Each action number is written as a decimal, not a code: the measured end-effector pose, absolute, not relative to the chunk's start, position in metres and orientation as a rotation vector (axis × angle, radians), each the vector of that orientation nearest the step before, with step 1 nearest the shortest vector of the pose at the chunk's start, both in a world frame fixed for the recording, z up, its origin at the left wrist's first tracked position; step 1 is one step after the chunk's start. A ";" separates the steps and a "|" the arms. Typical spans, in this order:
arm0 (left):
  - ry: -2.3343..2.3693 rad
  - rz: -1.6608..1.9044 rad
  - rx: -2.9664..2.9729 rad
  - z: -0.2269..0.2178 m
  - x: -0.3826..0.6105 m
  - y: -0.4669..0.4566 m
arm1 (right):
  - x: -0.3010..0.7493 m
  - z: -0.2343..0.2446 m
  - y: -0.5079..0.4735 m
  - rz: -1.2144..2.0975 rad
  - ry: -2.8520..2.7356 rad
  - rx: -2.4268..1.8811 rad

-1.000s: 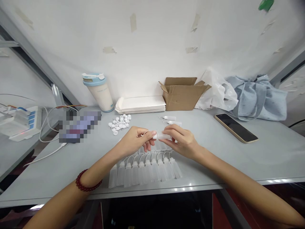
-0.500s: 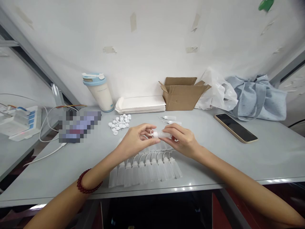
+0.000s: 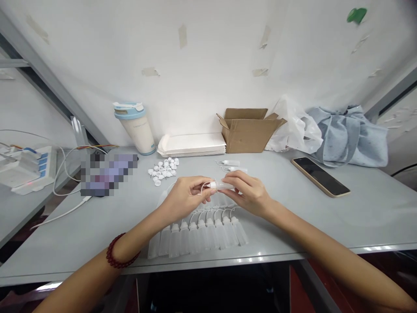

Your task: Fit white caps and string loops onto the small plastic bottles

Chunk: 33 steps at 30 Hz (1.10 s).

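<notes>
My right hand (image 3: 250, 193) grips a small translucent squeeze bottle (image 3: 224, 185) lying sideways above the table. My left hand (image 3: 185, 196) pinches the bottle's white cap end (image 3: 212, 185), with a thin white tether loop beside it. Below my hands a row of several similar bottles (image 3: 198, 232) lies side by side near the table's front edge. A heap of small white caps (image 3: 163, 169) sits behind my left hand. Two more bottles (image 3: 232, 165) lie behind my right hand.
Against the wall stand a blue-lidded cup (image 3: 135, 127), a stack of white trays (image 3: 192, 143), an open cardboard box (image 3: 249, 129), a plastic bag (image 3: 293, 126) and a blue cloth (image 3: 348, 134). A phone (image 3: 321, 176) lies at the right. A power strip (image 3: 24, 167) and cables sit at the left.
My left fingers shifted around the bottle's cap end while the right hand kept its grip; the view tipped slightly, and the bottle stayed in about the same place.
</notes>
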<state>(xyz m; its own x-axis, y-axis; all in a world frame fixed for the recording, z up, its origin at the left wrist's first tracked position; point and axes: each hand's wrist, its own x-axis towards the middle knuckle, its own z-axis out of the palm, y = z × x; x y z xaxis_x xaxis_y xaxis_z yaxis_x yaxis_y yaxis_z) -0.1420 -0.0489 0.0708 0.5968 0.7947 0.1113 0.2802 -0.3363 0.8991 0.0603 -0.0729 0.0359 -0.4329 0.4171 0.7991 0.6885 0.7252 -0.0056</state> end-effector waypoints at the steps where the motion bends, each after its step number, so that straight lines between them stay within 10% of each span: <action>1: 0.866 0.669 1.873 0.071 -0.142 -0.049 | 0.060 0.036 -0.073 -0.399 -2.080 -0.836; 33: 0.825 0.547 1.913 0.075 -0.144 -0.050 | 0.057 0.034 -0.079 -0.420 -2.235 -0.908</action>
<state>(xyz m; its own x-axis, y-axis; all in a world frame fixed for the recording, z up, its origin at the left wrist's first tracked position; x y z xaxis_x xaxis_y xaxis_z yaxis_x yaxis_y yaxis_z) -0.1444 -0.0501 0.0747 0.6727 0.7393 0.0304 0.3153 -0.3237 0.8921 0.0566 -0.0794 0.0343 -0.5262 0.4895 0.6954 0.7083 0.7047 0.0400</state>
